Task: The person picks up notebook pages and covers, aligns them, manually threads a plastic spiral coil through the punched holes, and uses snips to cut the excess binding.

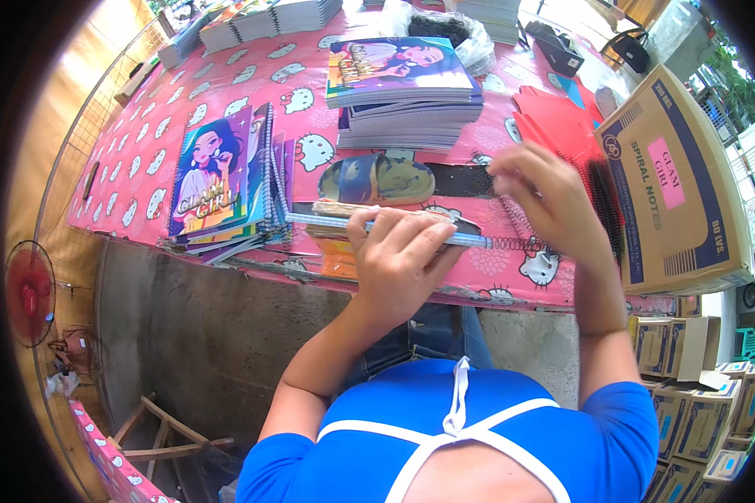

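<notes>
My left hand (398,260) is closed around a thin notebook (319,221), held edge-on near the table's front edge. A spiral coil (520,244) sticks out past the notebook's right end. My right hand (554,197) hovers above the coil, its fingers loosely bent and slightly blurred, with nothing seen in them. Behind the notebook lies a paint-smeared slipper (377,180) on a dark strip. To the left is a pile of spiral notebooks (214,180) with illustrated covers. A stack of notebooks with similar covers (407,105) stands beyond the slipper.
Red sheets (549,121) and black spiral coils (604,205) lie beside a large cardboard box (679,184) on the right. More stacked books (268,18) and a plastic bag (470,42) are at the back. Cartons (688,419) pile up at lower right; a red fan (31,293) stands left.
</notes>
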`<control>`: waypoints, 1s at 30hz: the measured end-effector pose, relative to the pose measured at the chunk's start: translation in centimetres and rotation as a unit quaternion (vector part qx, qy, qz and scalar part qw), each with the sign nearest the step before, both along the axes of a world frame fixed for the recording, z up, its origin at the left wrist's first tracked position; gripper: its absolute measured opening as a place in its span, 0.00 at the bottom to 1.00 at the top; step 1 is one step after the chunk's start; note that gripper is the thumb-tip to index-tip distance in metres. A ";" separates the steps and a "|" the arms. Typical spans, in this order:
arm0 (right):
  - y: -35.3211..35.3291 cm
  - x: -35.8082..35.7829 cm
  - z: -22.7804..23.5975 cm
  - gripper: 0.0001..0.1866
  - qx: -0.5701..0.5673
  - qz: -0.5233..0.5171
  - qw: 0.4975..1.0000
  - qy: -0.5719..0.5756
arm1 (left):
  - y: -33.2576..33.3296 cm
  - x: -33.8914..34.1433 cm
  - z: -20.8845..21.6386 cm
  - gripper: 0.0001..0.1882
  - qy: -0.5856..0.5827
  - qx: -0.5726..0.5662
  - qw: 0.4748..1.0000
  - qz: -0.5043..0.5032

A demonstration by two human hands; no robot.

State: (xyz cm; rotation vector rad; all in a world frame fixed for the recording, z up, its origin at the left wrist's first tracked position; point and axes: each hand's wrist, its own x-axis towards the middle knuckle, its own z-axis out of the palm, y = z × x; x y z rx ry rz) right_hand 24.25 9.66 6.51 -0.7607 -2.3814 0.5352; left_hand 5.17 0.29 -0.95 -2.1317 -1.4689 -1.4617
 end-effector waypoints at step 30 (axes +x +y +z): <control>5.0 1.2 -7.0 0.14 -0.307 0.084 0.922 0.220 | -0.7 -2.2 3.7 0.26 0.061 -0.063 0.983 0.163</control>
